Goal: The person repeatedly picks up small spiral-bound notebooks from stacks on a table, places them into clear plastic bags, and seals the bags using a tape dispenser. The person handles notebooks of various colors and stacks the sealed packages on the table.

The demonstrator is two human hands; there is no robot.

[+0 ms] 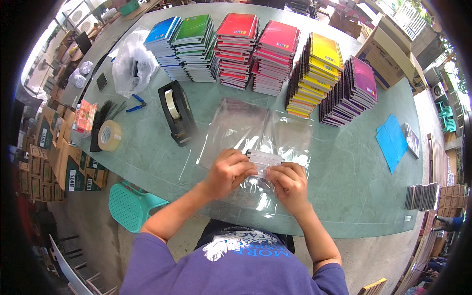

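In front of me on the table lies clear plastic film (238, 120), with a second clear piece (294, 132) beside it on the right. Between my hands is a small white-edged bundle (265, 158) with dark coils at its far left corner; it looks like spiral notebooks seen edge-on, partly covered by plastic. My left hand (229, 171) pinches at the bundle's left near side. At its right near side, my right hand (289, 184) has its fingers closed on the clear plastic. Shiny film (260, 199) hangs toward me below both hands.
Stacks of spiral notebooks line the far side: blue (162, 30), green (192, 28), red (238, 25), pink-red (278, 37), yellow (325, 51) and purple (363, 76). Leftward are a black tape dispenser (183, 118), tape roll (109, 135) and blue pliers (136, 103). Blue sheets (392, 143) lie right.
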